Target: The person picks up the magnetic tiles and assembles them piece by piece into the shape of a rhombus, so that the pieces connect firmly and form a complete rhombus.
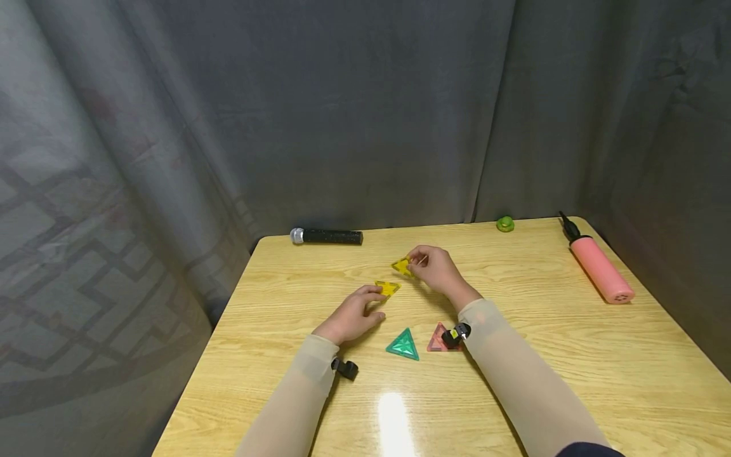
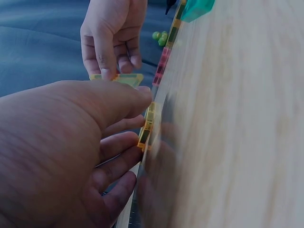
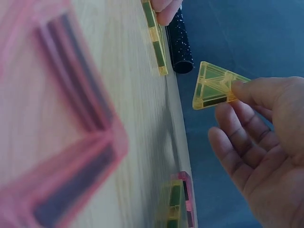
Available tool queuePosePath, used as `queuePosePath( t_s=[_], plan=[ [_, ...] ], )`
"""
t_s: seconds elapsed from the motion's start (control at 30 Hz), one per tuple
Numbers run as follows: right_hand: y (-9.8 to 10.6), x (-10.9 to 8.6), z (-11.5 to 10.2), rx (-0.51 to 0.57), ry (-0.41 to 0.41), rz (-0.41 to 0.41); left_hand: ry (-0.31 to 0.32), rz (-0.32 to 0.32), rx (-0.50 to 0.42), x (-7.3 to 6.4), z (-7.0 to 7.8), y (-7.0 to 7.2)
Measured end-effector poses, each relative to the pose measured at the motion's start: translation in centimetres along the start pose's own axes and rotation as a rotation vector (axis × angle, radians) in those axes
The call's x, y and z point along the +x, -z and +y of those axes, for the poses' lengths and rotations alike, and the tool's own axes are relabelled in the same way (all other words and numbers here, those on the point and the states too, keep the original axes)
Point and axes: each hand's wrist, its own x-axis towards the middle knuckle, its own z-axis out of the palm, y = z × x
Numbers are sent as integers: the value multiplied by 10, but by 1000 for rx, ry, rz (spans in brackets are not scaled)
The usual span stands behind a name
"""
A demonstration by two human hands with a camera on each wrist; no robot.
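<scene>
My right hand [image 1: 436,270] pinches a yellow triangular magnetic tile [image 3: 212,87] between thumb and fingers, lifted above the wooden table. The left hand [image 1: 353,315] is lower and to the left, its relaxed fingertips touching the edge of another yellow triangular tile [image 1: 389,288]; the thumb stays apart from it. Nearer the front, a green triangular tile [image 1: 403,345] lies flat between the forearms. Beside it is a pink triangular tile [image 1: 438,339], partly hidden under the right wrist and its camera. In the right wrist view, a yellow tile [image 3: 175,204] stands against a pink edge.
A black microphone [image 1: 332,237] lies at the table's back left. A small green toy [image 1: 505,223] sits at the back edge, and a pink hand pump [image 1: 599,266] with a black nozzle lies along the right. Grey curtains [image 1: 342,114] hang behind the table [image 1: 274,298].
</scene>
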Motion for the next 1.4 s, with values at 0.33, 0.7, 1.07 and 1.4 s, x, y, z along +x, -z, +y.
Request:
queuePosePath(
  t_s=[0.33, 0.7, 1.07, 1.4],
  plan=[
    [3, -2, -3, -56, 11, -25, -11, -6, 22, 1, 2, -2],
    [1, -7, -10, -95, 9, -78, -16, -22, 16, 1, 5, -3],
    [-2, -5, -10, -134, 9, -89, -20, -38, -7, 1, 6, -3],
    [-4, -5, -11, -159, 14, -107, -7, -52, -10, 2, 9, -4]
  ],
)
